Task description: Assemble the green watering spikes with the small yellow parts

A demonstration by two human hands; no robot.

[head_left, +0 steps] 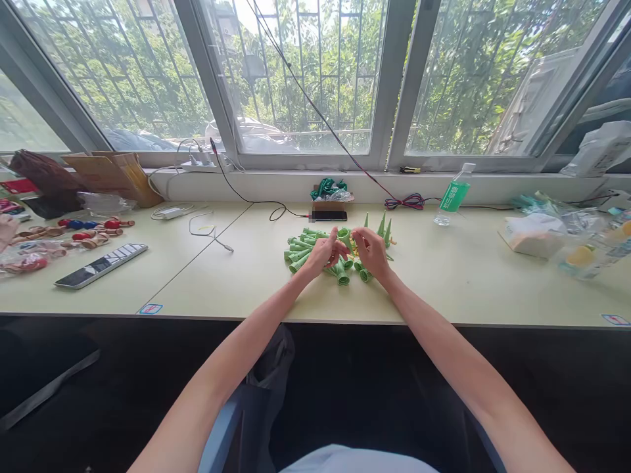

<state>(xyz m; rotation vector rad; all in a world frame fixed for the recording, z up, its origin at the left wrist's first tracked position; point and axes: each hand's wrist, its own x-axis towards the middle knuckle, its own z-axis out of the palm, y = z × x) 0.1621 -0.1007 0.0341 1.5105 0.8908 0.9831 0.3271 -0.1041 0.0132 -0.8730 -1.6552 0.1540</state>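
Observation:
Both my hands are over a cluster of light green, hollow cone-shaped pieces (298,253) near the desk's front edge. My left hand (323,255) is closed around a green cone (344,234) whose round opening faces up. Close beside it, my right hand (372,253) is pinched, and whatever sits between its fingertips is too small to make out. Below the hands lie more cones, one with its open end (343,279) toward me. Past my right hand, several pointed green cones (381,225) stand upright near small yellow bits (393,242).
Behind the cones are a phone (330,215) and a small box of green material (331,190). A water bottle (449,196) and tissue pack (532,234) stand to the right. At left are a white cable (211,233), a tablet-like device (101,265), wooden toys (93,235) and another person's hand (6,230).

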